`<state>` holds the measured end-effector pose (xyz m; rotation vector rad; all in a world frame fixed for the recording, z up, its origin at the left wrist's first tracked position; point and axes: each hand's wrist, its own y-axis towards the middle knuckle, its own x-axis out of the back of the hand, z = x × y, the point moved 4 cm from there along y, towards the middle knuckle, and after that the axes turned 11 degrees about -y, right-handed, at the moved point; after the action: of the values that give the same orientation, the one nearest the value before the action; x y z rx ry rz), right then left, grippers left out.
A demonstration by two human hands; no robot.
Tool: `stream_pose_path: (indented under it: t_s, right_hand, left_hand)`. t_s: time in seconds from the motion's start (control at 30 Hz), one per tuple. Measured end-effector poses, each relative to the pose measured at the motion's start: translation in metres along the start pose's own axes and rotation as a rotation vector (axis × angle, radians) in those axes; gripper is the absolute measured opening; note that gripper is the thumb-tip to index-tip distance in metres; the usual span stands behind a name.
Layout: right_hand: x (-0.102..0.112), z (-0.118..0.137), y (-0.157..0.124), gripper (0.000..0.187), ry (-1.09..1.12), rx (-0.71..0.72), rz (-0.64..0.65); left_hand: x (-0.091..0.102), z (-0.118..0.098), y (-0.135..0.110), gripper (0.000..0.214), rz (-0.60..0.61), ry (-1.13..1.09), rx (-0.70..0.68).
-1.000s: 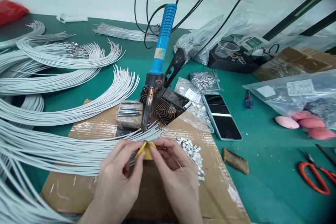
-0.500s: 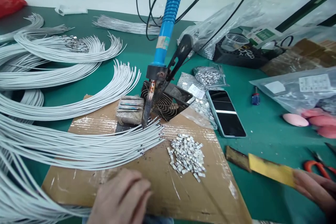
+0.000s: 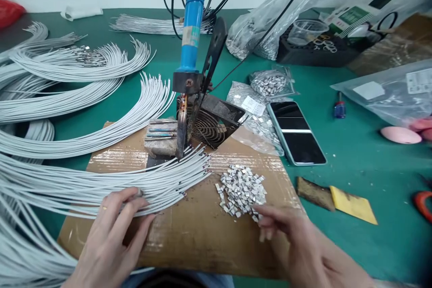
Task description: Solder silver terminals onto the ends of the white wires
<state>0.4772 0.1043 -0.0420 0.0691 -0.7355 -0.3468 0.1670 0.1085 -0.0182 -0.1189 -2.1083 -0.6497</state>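
My left hand (image 3: 116,231) rests on the near edge of a bundle of white wires (image 3: 101,184). Its fingers are apart, with the fingertips on the wires and the thumb at the bundle's lower edge. At the near side of a pile of small silvery metal terminals (image 3: 241,189) is my right hand (image 3: 297,238), slightly blurred. Its index finger reaches to the pile, the other fingers are loosely bent, and I see nothing held. Above the wire ends stands a blue-handled soldering iron (image 3: 194,22), tip down, in a black clamp.
Behind the wires are a sponge block with metal rods (image 3: 162,137) and a small fan (image 3: 216,123). A phone (image 3: 297,132), a yellow sponge pad (image 3: 353,204) and a small screwdriver (image 3: 339,107) lie to the right. More wire bundles (image 3: 67,99) fill the left side.
My right hand has let go of the yellow sponge pad and moved left to the terminals. My left hand has moved up and left onto the wires, its fingers spreading. The view has shifted slightly.
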Motion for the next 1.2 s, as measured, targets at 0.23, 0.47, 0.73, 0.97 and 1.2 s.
stream_pose_path:
  t_s: [0.23, 0.47, 0.73, 0.97, 1.2]
  right_hand:
    - [-0.043, 0.054, -0.010, 0.019, 0.235, 0.034, 0.154]
    - [-0.048, 0.048, -0.013, 0.017, 0.212, 0.073, 0.145]
    - [-0.048, 0.051, -0.014, 0.017, 0.244, 0.139, 0.117]
    - [-0.044, 0.050, -0.014, 0.018, 0.287, 0.047, 0.078]
    - [-0.041, 0.048, -0.012, 0.019, 0.260, 0.063, 0.075]
  left_hand:
    - [-0.004, 0.010, -0.017, 0.018, 0.044, 0.019, 0.010]
    - [-0.010, 0.005, -0.024, 0.015, 0.070, 0.087, -0.019]
    - [-0.011, 0.000, -0.027, 0.015, 0.266, -0.085, 0.050]
    - [-0.004, -0.009, -0.018, 0.015, 0.313, -0.353, 0.186]
    - [-0.016, -0.004, -0.003, 0.019, 0.358, -0.365, 0.160]
